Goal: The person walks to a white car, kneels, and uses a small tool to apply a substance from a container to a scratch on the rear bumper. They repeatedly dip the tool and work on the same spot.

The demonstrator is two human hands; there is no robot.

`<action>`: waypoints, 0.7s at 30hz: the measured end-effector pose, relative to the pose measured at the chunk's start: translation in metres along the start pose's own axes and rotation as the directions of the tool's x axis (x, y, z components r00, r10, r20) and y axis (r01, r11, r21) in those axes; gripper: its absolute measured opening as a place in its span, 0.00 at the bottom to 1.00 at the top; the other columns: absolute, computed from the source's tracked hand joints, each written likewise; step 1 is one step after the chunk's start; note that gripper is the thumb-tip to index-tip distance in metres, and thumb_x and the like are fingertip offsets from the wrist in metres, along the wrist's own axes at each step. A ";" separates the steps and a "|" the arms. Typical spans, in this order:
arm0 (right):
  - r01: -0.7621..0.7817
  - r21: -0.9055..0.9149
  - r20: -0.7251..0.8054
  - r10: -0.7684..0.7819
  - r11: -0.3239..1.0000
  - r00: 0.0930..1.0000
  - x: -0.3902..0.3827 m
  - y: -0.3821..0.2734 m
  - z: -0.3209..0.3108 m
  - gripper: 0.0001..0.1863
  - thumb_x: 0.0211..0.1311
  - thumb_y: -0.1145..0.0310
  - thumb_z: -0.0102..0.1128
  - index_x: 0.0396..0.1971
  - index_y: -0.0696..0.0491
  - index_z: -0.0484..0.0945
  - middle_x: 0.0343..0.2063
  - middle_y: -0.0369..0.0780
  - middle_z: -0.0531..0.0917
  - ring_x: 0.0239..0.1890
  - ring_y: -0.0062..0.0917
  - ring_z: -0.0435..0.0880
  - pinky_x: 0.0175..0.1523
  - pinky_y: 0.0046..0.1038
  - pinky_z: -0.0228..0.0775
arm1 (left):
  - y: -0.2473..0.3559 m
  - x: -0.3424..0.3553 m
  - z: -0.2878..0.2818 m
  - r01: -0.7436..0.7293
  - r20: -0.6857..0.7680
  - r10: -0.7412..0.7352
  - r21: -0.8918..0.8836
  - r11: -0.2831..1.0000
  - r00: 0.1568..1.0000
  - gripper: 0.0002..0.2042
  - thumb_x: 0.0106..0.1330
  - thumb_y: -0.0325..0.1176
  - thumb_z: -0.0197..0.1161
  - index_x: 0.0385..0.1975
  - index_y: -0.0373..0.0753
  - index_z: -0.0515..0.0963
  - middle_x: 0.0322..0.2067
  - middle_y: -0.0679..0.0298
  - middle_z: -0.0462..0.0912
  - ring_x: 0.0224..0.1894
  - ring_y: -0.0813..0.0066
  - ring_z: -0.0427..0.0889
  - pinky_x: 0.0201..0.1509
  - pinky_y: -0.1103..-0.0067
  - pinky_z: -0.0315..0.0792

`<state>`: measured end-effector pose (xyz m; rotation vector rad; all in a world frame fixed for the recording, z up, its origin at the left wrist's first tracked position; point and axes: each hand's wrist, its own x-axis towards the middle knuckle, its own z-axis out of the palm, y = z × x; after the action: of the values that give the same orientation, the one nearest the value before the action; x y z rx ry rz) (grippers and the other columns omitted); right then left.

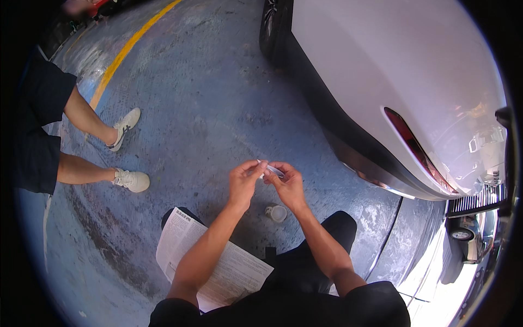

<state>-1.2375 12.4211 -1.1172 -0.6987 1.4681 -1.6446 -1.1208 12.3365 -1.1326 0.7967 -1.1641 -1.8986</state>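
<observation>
Both hands meet in front of me, above the blue floor. My left hand [243, 181] pinches one end of a small white strip [274, 171], which looks like folded paper or a wrapper; its exact kind is too small to tell. The other end is between the fingers of my right hand [289, 184]. Below the hands, a small round white container [277, 213] stands on the floor between my knees. A printed sheet of paper [239, 267] lies across my left thigh, partly under my left forearm.
A white car [376, 65] with dark lower trim and a red rear light [417, 144] stands close on my right. At the left, another person's legs [90, 117] in dark shorts and pale shoes are near. A yellow line [122, 54] crosses the floor [212, 109]. Another vehicle shows at far right.
</observation>
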 end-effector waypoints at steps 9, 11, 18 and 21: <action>0.015 0.047 -0.015 -0.014 0.999 1.000 0.005 0.004 -0.006 0.11 0.67 0.76 0.71 0.47 0.62 0.86 0.35 0.40 0.89 0.30 0.19 0.86 0.37 0.22 0.83 | 0.005 0.000 -0.006 0.087 0.024 -0.087 0.003 0.996 0.996 0.07 0.71 0.31 0.71 0.43 0.35 0.86 0.40 0.64 0.88 0.42 0.78 0.86 0.44 0.79 0.80; 0.009 0.038 -0.016 -0.009 0.999 1.000 0.005 0.004 -0.008 0.10 0.66 0.78 0.71 0.46 0.62 0.86 0.35 0.39 0.89 0.30 0.19 0.86 0.37 0.22 0.83 | 0.005 0.002 -0.007 0.089 0.044 -0.092 0.051 0.995 0.995 0.07 0.72 0.30 0.70 0.43 0.35 0.85 0.40 0.63 0.88 0.42 0.78 0.86 0.44 0.78 0.81; 0.123 -0.001 0.054 -0.123 0.992 0.991 0.005 0.007 -0.012 0.09 0.65 0.81 0.70 0.44 0.60 0.88 0.41 0.41 0.88 0.35 0.20 0.87 0.38 0.23 0.82 | 0.001 0.003 -0.012 0.102 0.123 -0.106 0.038 0.994 0.987 0.08 0.74 0.29 0.66 0.48 0.34 0.81 0.41 0.61 0.87 0.42 0.76 0.87 0.44 0.79 0.82; 0.171 0.007 0.082 -0.171 0.985 0.982 0.004 0.009 -0.015 0.10 0.65 0.81 0.69 0.44 0.59 0.89 0.42 0.42 0.88 0.41 0.22 0.87 0.41 0.24 0.83 | 0.001 0.004 -0.014 0.180 0.141 -0.180 0.011 0.984 0.973 0.10 0.76 0.29 0.64 0.52 0.34 0.79 0.42 0.61 0.87 0.43 0.75 0.86 0.47 0.76 0.82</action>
<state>-1.2498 12.4256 -1.1286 -0.9035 1.3810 -1.7234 -1.1109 12.3268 -1.1372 0.8003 -1.2095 -2.1351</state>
